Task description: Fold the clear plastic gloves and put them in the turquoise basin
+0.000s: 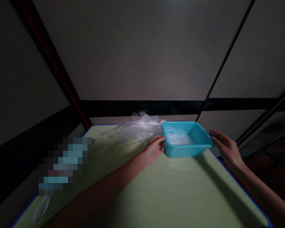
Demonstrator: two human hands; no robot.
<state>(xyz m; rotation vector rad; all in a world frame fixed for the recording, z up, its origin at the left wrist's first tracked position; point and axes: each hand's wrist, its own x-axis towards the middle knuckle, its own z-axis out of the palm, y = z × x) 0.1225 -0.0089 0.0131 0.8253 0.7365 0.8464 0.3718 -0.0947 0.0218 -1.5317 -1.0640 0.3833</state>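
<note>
A turquoise rectangular basin [187, 151] stands near the far right part of the green table, with something flat and whitish [179, 139] lying inside it. My left hand [155, 148] is at the basin's left wall, its fingers bent round the edge there. On the opposite side, my right hand [225, 147] has its fingertips against the right end of the rim, fingers stretched out. Both hands hold the basin between them. Just left of the basin lies a crumpled clear plastic bag [142, 126], behind my left hand.
The green table [142, 196] has a blue edge. A blurred-out, pixelated turquoise object [71, 156] lies at its left side, near a pale loop of strap [41, 208]. A grey panelled wall [142, 63] rises behind the table.
</note>
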